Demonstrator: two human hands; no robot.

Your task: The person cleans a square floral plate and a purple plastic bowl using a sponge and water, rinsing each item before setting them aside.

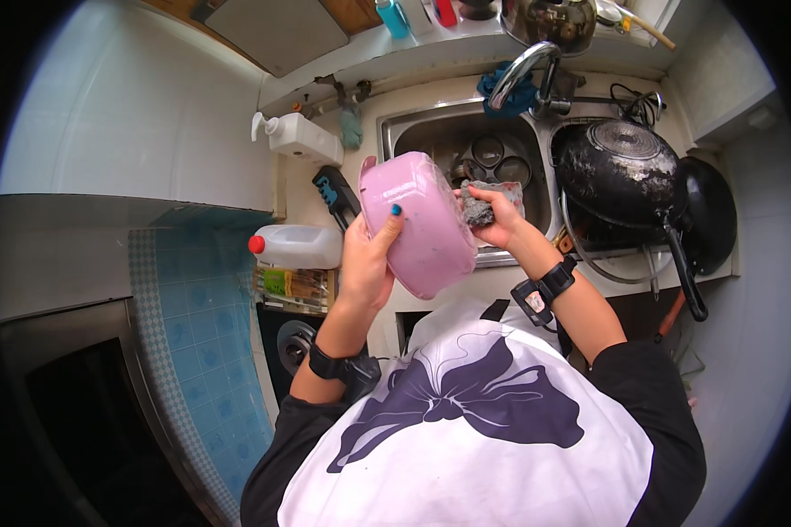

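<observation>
My left hand (371,257) grips a pink plastic basin (428,224) by its rim, with the thumb on its outer wall. The basin is tipped on its side, its bottom turned towards the right. In my right hand (499,219) is a grey scouring pad (477,205), close against the basin's bottom. Below and behind the right hand, a patterned cloth or sponge (513,192) shows at the sink. Several round metal pieces (488,151) lie in the stainless-steel sink (544,158). The basin hides part of the sink.
A chrome faucet (522,71) arches over the sink's back edge. On the right, a blackened wok (623,174) lies upside down, its handle jutting forward. At the left stand a white pump bottle (303,138) and a red-capped plastic jug (300,246). A kettle (548,23) sits on the ledge.
</observation>
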